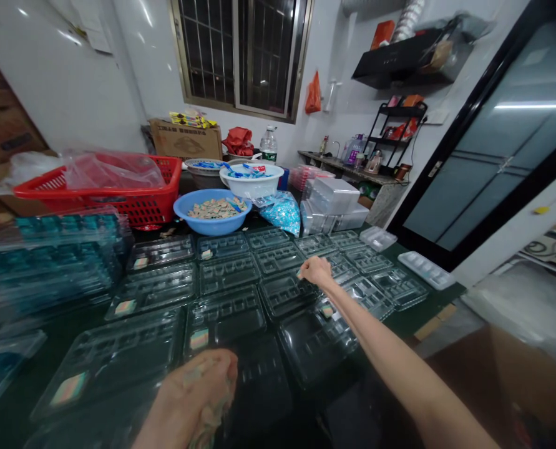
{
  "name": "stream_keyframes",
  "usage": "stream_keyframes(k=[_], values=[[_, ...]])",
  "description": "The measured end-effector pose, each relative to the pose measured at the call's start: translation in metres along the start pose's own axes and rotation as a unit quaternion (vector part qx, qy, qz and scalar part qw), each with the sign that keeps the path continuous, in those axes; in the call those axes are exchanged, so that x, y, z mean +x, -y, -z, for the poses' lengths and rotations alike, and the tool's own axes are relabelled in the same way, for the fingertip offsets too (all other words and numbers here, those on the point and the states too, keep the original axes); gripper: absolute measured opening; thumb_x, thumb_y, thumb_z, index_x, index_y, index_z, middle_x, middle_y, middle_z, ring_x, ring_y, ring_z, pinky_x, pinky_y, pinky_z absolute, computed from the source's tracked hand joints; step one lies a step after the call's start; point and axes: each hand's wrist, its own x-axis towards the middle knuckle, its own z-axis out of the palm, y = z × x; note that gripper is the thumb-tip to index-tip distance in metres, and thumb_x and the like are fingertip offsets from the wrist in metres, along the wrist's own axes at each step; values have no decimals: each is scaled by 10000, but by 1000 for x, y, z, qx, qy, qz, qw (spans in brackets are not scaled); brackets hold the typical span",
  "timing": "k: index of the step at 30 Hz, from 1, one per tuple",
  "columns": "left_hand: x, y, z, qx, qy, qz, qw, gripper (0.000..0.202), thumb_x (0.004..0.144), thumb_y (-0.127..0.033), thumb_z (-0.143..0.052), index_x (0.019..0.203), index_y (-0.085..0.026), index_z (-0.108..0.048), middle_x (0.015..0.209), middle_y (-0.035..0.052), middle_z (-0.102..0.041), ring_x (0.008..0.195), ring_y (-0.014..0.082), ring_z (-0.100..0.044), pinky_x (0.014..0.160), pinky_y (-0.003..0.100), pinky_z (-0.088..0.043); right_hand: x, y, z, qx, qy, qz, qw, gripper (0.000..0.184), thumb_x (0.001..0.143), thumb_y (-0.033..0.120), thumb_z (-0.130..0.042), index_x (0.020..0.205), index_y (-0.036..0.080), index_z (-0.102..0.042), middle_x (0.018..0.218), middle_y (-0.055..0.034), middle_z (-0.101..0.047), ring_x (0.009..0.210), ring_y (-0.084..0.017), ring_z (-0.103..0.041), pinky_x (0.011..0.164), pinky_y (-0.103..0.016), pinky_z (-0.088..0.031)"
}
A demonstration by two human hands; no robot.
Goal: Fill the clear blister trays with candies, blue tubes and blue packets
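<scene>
Pinching a pastel square (299, 273), right hand (316, 272) over clear ridged plastic tray (287, 294); left hand (194, 394) bunched.

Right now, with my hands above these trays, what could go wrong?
The pieces bunched in your left hand might slip and scatter across the clear trays. Your right forearm also passes low over the trays, so it could knock a placed piece out of its compartment.
</scene>
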Motion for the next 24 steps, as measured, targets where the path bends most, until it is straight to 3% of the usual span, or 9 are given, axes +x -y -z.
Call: stream_keyframes(k=[3,7,10,13,15,18,20,22,24], values=[[-1,0,-1,-4,-22,-5,1000,236,584,-352,-712,698,-162,-631,575,9,-577,495,112,-515,413,177,-382,-7,6,-2,-44,-13,7,999,99,708,223,-607,721,138,-657,823,-117,-632,888,-248,-536,721,-315,-372],[-3,2,-1,-19,-38,-2,999,245,571,-347,-719,711,-166,-632,555,10,-585,484,125,-535,406,187,-391,-15,5,-6,-71,-36,32,996,180,734,228,-570,885,158,-639,901,-106,-610,869,-220,-526,697,-286,-350],[0,4,1,-48,-40,27,998,238,599,-339,-704,741,-166,-624,562,11,-584,466,121,-536,342,168,-333,-18,1,-4,-78,-38,78,993,135,756,218,-548,833,163,-644,933,-103,-592,927,-225,-485,745,-296,-325],[10,5,4,-124,-26,76,989,225,643,-321,-674,771,-149,-606,655,28,-602,493,113,-553,302,141,-257,-22,2,2,-68,-21,127,989,118,752,172,-541,723,141,-650,889,-124,-595,940,-249,-464,780,-328,-301],[18,7,6,-185,6,80,979,232,686,-316,-632,814,-126,-598,701,46,-602,498,113,-554,291,141,-240,-30,9,8,-46,-18,150,987,148,769,152,-511,798,117,-652,900,-146,-590,940,-267,-460,784,-353,-298],[26,10,8,-232,42,58,970,306,737,-353,-567,896,-93,-591,708,68,-600,493,125,-554,289,160,-262,-62,30,21,8,-15,199,980,226,835,192,-450,1000,145,-597,960,-105,-587,936,-228,-475,784,-322,-319],[28,13,7,-235,32,56,970,369,738,-390,-558,954,-93,-586,714,70,-610,500,134,-564,300,171,-293,-94,50,31,81,19,257,963,204,866,259,-432,993,210,-583,918,-25,-604,838,-155,-520,717,-243,-358],[28,16,5,-235,21,52,970,409,740,-424,-545,983,-99,-586,689,62,-618,495,137,-567,312,178,-314,-129,69,39,241,110,316,911,191,871,299,-431,938,222,-593,817,5,-617,706,-127,-538,609,-216,-366],[26,18,3,-232,16,46,971,427,747,-454,-524,984,-105,-593,647,49,-622,469,131,-558,331,184,-331,-155,85,42,295,136,329,887,154,842,302,-481,842,223,-613,735,15,-615,636,-122,-531,563,-218,-343]])
